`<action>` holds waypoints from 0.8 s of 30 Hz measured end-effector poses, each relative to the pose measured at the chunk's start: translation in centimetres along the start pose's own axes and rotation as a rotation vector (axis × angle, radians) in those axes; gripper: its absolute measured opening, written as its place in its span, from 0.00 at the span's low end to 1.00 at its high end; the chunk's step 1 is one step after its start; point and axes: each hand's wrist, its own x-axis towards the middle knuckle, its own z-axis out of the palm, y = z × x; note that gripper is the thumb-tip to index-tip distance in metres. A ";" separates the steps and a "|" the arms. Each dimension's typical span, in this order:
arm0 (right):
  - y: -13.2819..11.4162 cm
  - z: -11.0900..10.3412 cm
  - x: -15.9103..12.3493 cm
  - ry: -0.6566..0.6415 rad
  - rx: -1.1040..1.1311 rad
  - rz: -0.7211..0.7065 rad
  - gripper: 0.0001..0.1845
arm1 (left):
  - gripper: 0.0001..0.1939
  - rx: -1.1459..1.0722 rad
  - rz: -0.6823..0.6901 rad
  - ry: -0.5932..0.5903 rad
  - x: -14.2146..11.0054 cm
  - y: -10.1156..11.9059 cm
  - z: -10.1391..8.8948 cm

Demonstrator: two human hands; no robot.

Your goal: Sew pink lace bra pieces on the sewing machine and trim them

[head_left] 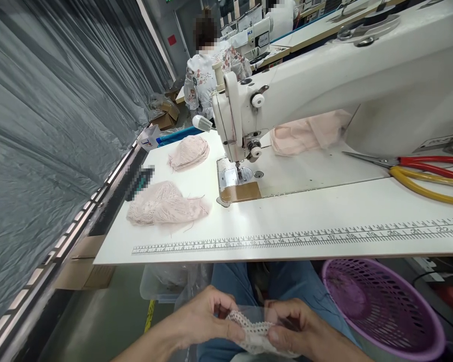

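Below the table edge, over my lap, both hands pinch one small piece of pale lace trim. My left hand grips its left end with closed fingers. My right hand holds the right end, thumb pressed on top. A thin clear plastic film lies between the hands. On the white table above stands a white sewing machine, its needle area over a metal plate. Two heaps of pink lace rest left of it, one near and one farther.
Pink fabric lies behind the machine. Red and yellow handled scissors sit at the right. A purple perforated basket stands by my right knee. A ruler strip runs along the table front. A person sits at another machine beyond. Grey plastic sheeting hangs left.
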 end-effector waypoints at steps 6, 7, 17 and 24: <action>-1.9 0.2 -0.6 -0.014 0.007 0.003 0.30 | 0.29 0.015 0.074 0.006 -0.4 0.0 0.2; -2.0 0.3 -0.5 -0.015 0.005 0.001 0.30 | 0.30 0.023 0.084 0.001 -0.5 0.0 0.2; -1.6 0.2 -0.3 -0.044 -0.042 -0.049 0.28 | 0.22 0.051 0.128 0.042 -0.9 0.3 0.7; -1.4 0.1 -0.1 -0.085 -0.038 -0.080 0.28 | 0.30 0.041 0.165 0.020 -0.9 0.2 0.5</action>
